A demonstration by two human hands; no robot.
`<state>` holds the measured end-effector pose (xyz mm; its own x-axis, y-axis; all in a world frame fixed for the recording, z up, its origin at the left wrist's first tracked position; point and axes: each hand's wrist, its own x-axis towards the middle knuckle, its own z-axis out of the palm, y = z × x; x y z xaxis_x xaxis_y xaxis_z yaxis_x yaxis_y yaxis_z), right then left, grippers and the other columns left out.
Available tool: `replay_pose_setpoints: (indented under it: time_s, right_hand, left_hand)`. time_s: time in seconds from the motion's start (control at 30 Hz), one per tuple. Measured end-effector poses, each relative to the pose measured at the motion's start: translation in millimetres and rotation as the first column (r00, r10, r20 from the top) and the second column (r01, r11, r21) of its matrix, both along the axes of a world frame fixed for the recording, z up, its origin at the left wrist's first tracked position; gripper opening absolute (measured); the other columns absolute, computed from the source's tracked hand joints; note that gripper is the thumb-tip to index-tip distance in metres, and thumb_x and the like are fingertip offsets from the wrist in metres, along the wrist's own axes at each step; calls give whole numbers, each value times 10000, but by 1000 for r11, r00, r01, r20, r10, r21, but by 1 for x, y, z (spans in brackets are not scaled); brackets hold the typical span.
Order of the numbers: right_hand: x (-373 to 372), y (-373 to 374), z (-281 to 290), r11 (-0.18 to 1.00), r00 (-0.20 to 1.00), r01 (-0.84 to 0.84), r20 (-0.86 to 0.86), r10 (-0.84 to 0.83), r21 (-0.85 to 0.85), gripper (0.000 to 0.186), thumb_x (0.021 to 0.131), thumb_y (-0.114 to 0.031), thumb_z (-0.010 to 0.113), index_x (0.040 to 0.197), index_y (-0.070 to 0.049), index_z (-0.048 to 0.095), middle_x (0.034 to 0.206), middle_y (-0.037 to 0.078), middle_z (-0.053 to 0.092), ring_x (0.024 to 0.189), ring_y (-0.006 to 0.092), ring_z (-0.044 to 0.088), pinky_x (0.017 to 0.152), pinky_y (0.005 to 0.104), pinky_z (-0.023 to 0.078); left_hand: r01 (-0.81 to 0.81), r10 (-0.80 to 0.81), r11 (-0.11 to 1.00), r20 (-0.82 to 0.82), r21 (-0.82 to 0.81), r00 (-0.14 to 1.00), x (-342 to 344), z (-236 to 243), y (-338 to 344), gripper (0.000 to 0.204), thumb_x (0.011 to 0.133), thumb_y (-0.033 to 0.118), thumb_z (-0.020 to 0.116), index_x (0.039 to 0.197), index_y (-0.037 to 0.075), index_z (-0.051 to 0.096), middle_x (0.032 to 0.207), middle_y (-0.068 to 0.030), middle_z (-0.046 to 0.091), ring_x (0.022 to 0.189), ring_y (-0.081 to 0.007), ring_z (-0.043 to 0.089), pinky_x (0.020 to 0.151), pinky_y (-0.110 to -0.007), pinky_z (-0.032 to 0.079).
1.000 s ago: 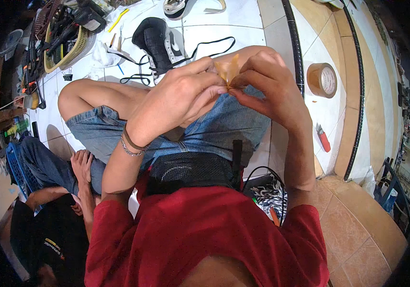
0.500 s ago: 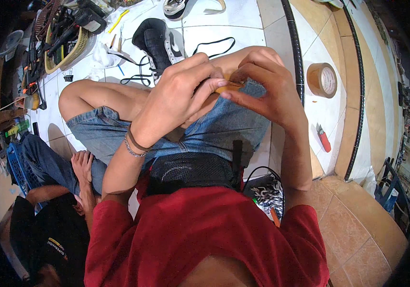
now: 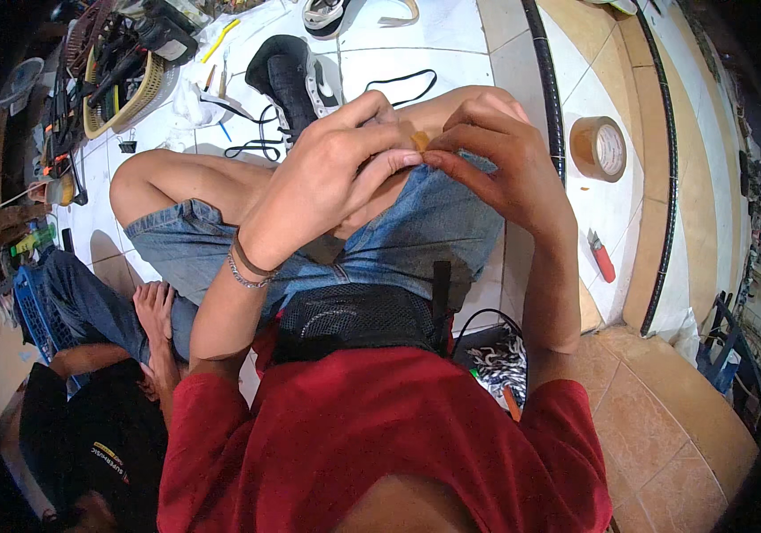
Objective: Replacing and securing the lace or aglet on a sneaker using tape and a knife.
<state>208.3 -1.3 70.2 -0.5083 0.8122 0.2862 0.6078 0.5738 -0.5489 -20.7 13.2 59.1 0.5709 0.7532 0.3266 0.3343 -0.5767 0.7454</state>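
Note:
Above my crossed legs, my left hand and my right hand meet fingertip to fingertip. Both pinch a small piece of brown tape, and only a bit of it shows between the fingers. Just beyond my left hand a black sneaker with a white sole rests on the tiles. Black laces trail out from either side of it. To the right of my right hand stands a roll of brown packing tape.
A red-handled cutter lies on the right step, below the tape roll. At the far left is a yellow basket full of tools. Another person sits at my lower left. A bundle of black-and-white laces lies by my right side.
My fingertips have come closer together, and my right fingers have closed in on the tape. Less of the tape shows now. The surroundings look the same.

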Motion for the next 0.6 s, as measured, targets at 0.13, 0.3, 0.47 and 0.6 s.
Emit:
replay_pose_setpoints:
  time_s: [0.13, 0.3, 0.47, 0.6]
  right_hand:
    - [-1, -2, -4, 1000, 996, 10, -85, -13, -27, 165, 801, -214, 773, 887, -82, 723, 855, 42, 618, 831, 236, 588, 739, 367, 452]
    - [2, -4, -11, 1000, 997, -5, -80, 3, -28, 159, 802, -214, 778, 879, -85, 727, 857, 33, 621, 830, 231, 588, 761, 375, 444]
    - [5, -3, -8, 1000, 999, -8, -49, 6, -23, 180, 733, -123, 824, 875, -49, 742, 833, 48, 631, 809, 188, 603, 702, 319, 471]
    - [-1, -5, -9, 1000, 997, 13, -71, -12, 18, 196, 723, -126, 831, 881, -50, 742, 833, 44, 638, 782, 188, 610, 672, 315, 477]
  left_hand:
    - [-4, 2, 998, -40, -69, 999, -1, 1, -2, 111, 873, 82, 696, 920, -19, 696, 790, -116, 566, 726, -252, 608, 656, -330, 482]
    - [-10, 6, 996, -41, -86, 999, 1, -2, -3, 116, 872, 80, 698, 917, -27, 693, 800, -114, 594, 723, -246, 617, 655, -325, 488]
    - [40, -39, 993, 13, -115, 999, -4, 4, 3, 144, 859, 104, 723, 914, -26, 694, 831, -102, 635, 743, -233, 630, 657, -320, 491]
    - [24, -26, 998, -30, -61, 999, -5, 1, 5, 146, 850, 103, 732, 912, -23, 695, 826, -107, 629, 748, -239, 631, 660, -321, 490]
